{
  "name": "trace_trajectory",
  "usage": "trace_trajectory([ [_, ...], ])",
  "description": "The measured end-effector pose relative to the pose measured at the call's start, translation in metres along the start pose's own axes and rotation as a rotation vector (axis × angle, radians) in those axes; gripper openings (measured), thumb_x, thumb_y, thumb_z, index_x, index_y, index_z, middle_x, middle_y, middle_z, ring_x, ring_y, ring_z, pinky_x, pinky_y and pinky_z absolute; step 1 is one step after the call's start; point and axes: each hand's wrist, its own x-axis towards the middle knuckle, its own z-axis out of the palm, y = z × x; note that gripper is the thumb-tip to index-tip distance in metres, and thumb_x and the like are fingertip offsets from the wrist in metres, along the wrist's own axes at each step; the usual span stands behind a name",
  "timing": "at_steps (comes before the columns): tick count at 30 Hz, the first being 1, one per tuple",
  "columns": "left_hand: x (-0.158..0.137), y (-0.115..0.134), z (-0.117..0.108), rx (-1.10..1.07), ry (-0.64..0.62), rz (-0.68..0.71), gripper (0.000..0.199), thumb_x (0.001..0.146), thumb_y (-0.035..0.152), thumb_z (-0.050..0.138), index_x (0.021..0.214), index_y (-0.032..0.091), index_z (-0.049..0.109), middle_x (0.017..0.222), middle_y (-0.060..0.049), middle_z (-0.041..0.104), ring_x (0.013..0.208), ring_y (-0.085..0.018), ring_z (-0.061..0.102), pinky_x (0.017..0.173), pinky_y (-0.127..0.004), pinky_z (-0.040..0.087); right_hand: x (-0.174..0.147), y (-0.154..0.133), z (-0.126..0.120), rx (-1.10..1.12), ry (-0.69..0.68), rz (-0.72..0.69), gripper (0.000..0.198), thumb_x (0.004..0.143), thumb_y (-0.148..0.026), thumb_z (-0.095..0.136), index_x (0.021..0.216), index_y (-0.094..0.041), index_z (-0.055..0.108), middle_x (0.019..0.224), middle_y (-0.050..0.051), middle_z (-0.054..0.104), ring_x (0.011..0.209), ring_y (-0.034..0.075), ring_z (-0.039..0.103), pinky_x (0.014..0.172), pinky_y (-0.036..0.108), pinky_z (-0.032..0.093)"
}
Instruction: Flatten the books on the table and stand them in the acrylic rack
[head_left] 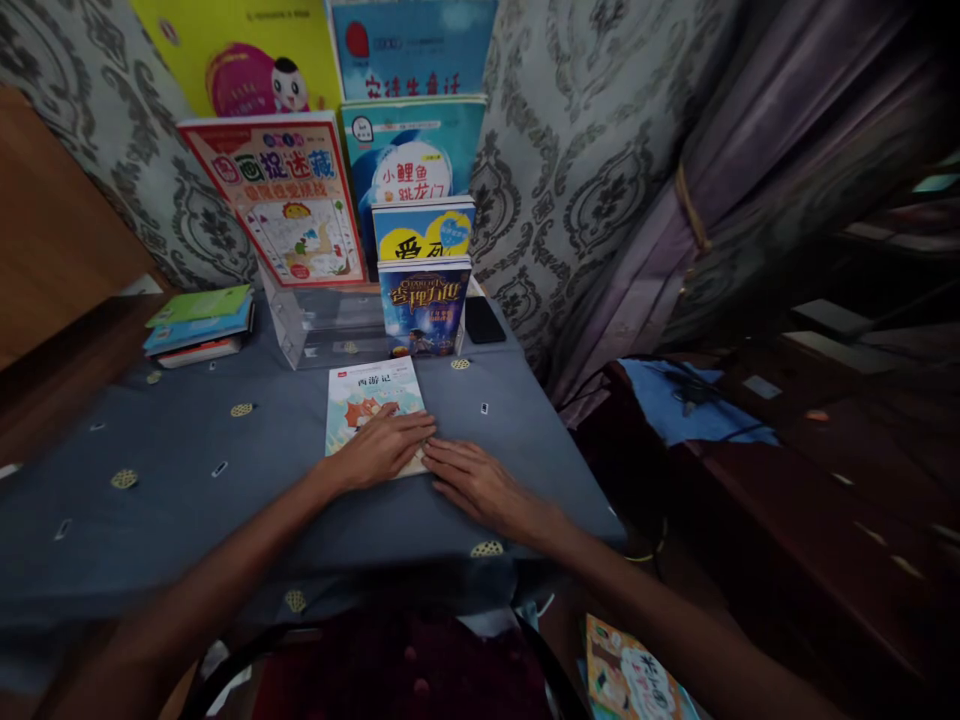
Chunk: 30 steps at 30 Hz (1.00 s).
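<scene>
A thin paperback book point(347, 408) with a pale cover and an orange-red drawing lies on the cloth-covered table. Across its lower part rests my left hand point(381, 445), flat, with fingers stretched toward the right. My right hand point(480, 487) touches the book's lower right edge, its fingers long and extended, the tips meeting those of my left hand. Behind the book stands a clear display rack point(322, 325). On the rack's right side, a dark blue book point(424, 305) stands in the front row.
Taller books, including a red-bordered book point(281, 200) and a teal book point(412, 150), fill the rack. A small stack of books point(201, 325) lies left, a dark phone point(484, 320) right. An orange book point(634, 670) sits below the table edge; a tied curtain point(652, 230) hangs right.
</scene>
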Motion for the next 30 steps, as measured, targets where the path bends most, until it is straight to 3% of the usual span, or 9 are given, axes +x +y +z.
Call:
trace_trajectory([
  [5,-0.001,0.004,-0.002,0.022,-0.012,-0.014,0.041,0.104,0.023,0.035,0.14,0.021,0.053,0.146,-0.01,0.057,0.139,-0.019,0.049,0.118,-0.05,0.028,-0.001,-0.003,-0.002,0.023,-0.036,0.029,0.034,0.099,-0.021,0.053,0.132,-0.014,0.061,0.132,0.015,0.067,0.129,0.026,0.059,0.106,0.046,0.052],
  [10,-0.013,0.024,-0.003,0.045,-0.018,-0.043,0.039,0.104,0.023,0.034,0.137,0.018,0.055,0.143,-0.011,0.059,0.135,-0.02,0.053,0.119,-0.051,0.029,-0.011,-0.012,-0.006,0.032,-0.029,0.049,0.036,0.1,-0.02,0.049,0.134,-0.012,0.059,0.132,0.017,0.066,0.13,0.026,0.058,0.107,0.048,0.051],
  [18,-0.029,0.044,0.014,0.112,0.071,-0.094,0.042,0.102,0.019,0.034,0.141,0.015,0.051,0.148,-0.015,0.053,0.139,-0.022,0.049,0.118,-0.053,0.032,-0.017,-0.014,-0.003,0.072,-0.014,0.084,0.041,0.097,-0.015,0.05,0.138,-0.019,0.056,0.132,0.014,0.067,0.123,0.023,0.063,0.107,0.049,0.049],
  [23,-0.031,0.049,0.018,0.151,0.065,-0.131,0.042,0.102,0.018,0.035,0.141,0.016,0.05,0.149,-0.013,0.053,0.14,-0.022,0.047,0.119,-0.053,0.031,-0.015,-0.016,-0.005,0.06,0.011,0.073,0.037,0.097,-0.015,0.05,0.133,-0.016,0.06,0.129,0.015,0.069,0.121,0.024,0.065,0.105,0.048,0.051],
  [30,-0.043,0.078,0.027,0.229,0.043,-0.189,0.05,0.098,0.011,0.033,0.147,0.009,0.042,0.153,-0.014,0.048,0.145,-0.022,0.04,0.122,-0.045,0.03,-0.019,-0.021,-0.003,0.017,0.054,0.067,0.037,0.1,-0.015,0.045,0.133,-0.014,0.06,0.127,0.016,0.07,0.119,0.025,0.066,0.103,0.049,0.053],
])
